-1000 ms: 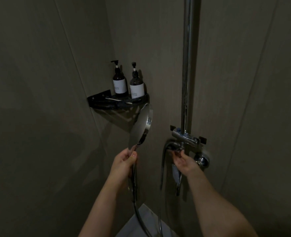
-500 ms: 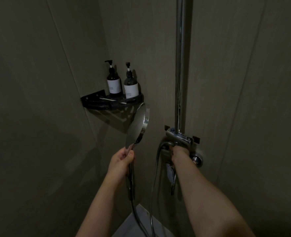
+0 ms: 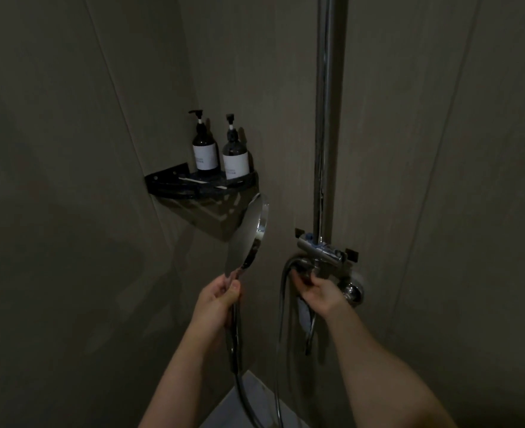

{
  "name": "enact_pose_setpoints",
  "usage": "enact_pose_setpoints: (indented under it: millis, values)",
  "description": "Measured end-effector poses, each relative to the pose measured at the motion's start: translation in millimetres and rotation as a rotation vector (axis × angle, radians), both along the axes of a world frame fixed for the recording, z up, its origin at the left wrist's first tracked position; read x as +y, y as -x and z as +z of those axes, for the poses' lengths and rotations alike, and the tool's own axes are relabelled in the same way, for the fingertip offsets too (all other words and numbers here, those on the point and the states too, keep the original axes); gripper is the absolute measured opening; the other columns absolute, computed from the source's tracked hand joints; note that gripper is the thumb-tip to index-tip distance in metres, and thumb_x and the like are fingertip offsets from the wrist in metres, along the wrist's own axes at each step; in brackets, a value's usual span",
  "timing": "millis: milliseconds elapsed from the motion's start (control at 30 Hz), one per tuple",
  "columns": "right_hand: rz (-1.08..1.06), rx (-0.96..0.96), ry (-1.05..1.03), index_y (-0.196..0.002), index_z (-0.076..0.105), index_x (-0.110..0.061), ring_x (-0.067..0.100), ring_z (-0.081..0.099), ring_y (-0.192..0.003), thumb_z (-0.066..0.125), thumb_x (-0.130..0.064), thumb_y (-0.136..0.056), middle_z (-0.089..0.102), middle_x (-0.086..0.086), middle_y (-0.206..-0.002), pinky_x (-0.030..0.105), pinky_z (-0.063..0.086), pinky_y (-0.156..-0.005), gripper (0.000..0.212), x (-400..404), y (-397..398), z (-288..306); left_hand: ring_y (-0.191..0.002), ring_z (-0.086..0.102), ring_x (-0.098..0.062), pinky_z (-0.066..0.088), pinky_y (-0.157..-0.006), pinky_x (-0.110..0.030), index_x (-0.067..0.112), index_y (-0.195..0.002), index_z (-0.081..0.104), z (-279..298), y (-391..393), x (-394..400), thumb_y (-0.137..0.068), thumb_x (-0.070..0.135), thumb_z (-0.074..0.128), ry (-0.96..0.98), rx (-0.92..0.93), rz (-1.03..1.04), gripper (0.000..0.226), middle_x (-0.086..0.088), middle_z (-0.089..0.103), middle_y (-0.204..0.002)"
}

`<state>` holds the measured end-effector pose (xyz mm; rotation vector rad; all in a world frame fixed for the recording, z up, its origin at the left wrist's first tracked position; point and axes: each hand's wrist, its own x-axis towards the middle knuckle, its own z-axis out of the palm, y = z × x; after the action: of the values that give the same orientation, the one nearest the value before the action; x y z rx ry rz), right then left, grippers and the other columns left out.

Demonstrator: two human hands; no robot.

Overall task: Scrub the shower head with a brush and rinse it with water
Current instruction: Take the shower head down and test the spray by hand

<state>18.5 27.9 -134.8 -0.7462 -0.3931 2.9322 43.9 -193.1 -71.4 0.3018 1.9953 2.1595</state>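
Shower head [image 3: 247, 234]: held up in front of the corner of the stall, tilted, its round chrome back toward the camera and its rim edge-on (the spray face is turned away and cannot be seen).
Left hand [image 3: 216, 299]: fingers wrapped around the handle just under the shower head, thumb on top.
Hose [image 3: 281, 335]: runs down from the handle, loops near the bottom of the view and climbs to the mixer.
Right hand [image 3: 318, 290]: fingers curled around the knob on the underside of the mixer valve [image 3: 319, 250]; in this dim light the knob itself is barely visible.
Riser pipe [image 3: 326, 118]: chrome, upright, rising from the mixer valve out of the top of the view.
Corner shelf [image 3: 174, 180]: black, fixed in the wall corner just above the shower head.
Pump bottles [image 3: 205, 149]: two dark ones with white labels, upright, side by side on the shelf.
Walls [image 3: 69, 211]: large grey-brown panels, dark.
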Motion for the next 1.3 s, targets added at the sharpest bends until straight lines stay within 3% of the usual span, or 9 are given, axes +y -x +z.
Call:
enact_pose_setpoints:
  millis: [67, 133, 233, 467, 600, 667, 800, 1067, 1300]
  values:
    - [-0.07, 0.034, 0.062, -0.091, 0.052, 0.006, 0.034, 0.06, -0.083, 0.032, -0.002, -0.099, 0.066, 0.028, -0.071, 0.033, 0.06, -0.059, 0.023, -3, 1, -5, -0.059, 0.052, -0.008, 0.041, -0.062, -0.021, 0.012, -0.081, 0.06, 2, -2, 0, -0.094, 0.003, 0.045, -0.024, 0.001, 0.015, 0.022, 0.001, 0.057, -0.064]
    - [-0.102, -0.01, 0.046, -0.082, 0.051, 0.003, 0.028, 0.067, -0.055, 0.035, -0.003, -0.099, 0.065, 0.022, -0.065, 0.029, 0.055, -0.041, 0.024, -2, 7, -9, -0.061, 0.048, -0.012, 0.038, -0.062, -0.023, 0.013, -0.082, 0.059, 3, -2, -3, -0.094, 0.001, 0.044, -0.016, 0.019, 0.024, 0.023, -0.002, 0.054, -0.066]
    - [-0.135, -0.092, -0.06, -0.074, 0.048, -0.004, 0.015, 0.058, -0.03, 0.038, -0.006, -0.098, 0.053, 0.012, -0.073, 0.02, 0.049, -0.034, 0.026, -10, 14, -4, -0.059, 0.045, -0.011, 0.037, -0.06, -0.023, 0.014, -0.079, 0.057, 3, -2, -10, -0.094, 0.001, 0.044, -0.005, 0.039, 0.044, 0.023, 0.005, 0.054, -0.058]
    - [-0.137, -0.157, -0.257, -0.075, 0.051, -0.01, 0.005, 0.051, -0.025, 0.047, -0.008, -0.094, 0.057, 0.005, -0.053, 0.011, 0.028, -0.024, 0.019, -10, 18, -8, -0.055, 0.053, -0.004, 0.043, -0.055, -0.013, 0.015, -0.085, 0.061, 12, -10, -19, -0.094, 0.001, 0.043, -0.018, 0.072, 0.012, 0.024, 0.01, 0.06, -0.053]
    - [-0.124, -0.361, -0.491, -0.089, 0.056, -0.011, 0.006, 0.045, -0.03, 0.058, -0.014, -0.087, 0.049, 0.004, -0.062, 0.009, 0.023, -0.024, 0.004, -17, 23, -6, -0.051, 0.055, 0.004, 0.044, -0.057, -0.014, 0.013, -0.085, 0.06, 16, -7, -20, -0.094, -0.002, 0.041, -0.016, 0.097, -0.004, 0.025, 0.011, 0.062, -0.052]
    - [-0.152, -0.494, -0.639, -0.1, 0.061, -0.009, 0.014, 0.051, -0.048, 0.063, -0.02, -0.085, 0.055, 0.006, -0.066, 0.009, 0.031, -0.03, 0.018, -20, 21, 1, -0.049, 0.054, 0.005, 0.043, -0.054, -0.01, 0.01, -0.083, 0.058, 16, -5, -20, -0.094, -0.002, 0.041, -0.001, 0.11, -0.015, 0.023, 0.01, 0.061, -0.05]
    - [-0.141, -0.618, -0.821, -0.119, 0.059, 0.0, 0.032, 0.058, -0.111, 0.059, -0.028, -0.089, 0.062, 0.017, -0.119, 0.027, 0.037, -0.073, 0.041, -26, 20, 9, -0.05, 0.052, 0.001, 0.042, -0.052, -0.01, 0.012, -0.085, 0.059, 15, -3, -19, -0.094, 0.001, 0.042, 0.028, 0.095, -0.033, 0.022, 0.01, 0.058, -0.05]
    - [-0.037, -0.796, -1.168, -0.115, 0.06, 0.004, 0.037, 0.059, -0.111, 0.057, -0.021, -0.088, 0.061, 0.022, -0.121, 0.04, 0.049, -0.09, 0.037, -32, 36, 0, -0.078, 0.054, -0.023, 0.041, -0.077, -0.035, 0.013, -0.086, 0.062, 10, 10, -28, -0.093, 0.009, 0.05, 0.046, 0.057, -0.022, 0.014, -0.008, 0.058, -0.077]
    - [0.136, -0.832, -1.553, -0.111, 0.064, -0.001, 0.034, 0.062, -0.107, 0.054, -0.016, -0.087, 0.065, 0.019, -0.114, 0.036, 0.051, -0.085, 0.03, -29, 21, -4, -0.068, 0.062, -0.009, 0.048, -0.071, -0.025, 0.016, -0.091, 0.065, 7, 16, -24, -0.094, 0.004, 0.045, -0.03, 0.018, -0.057, 0.024, 0.005, 0.068, -0.069]
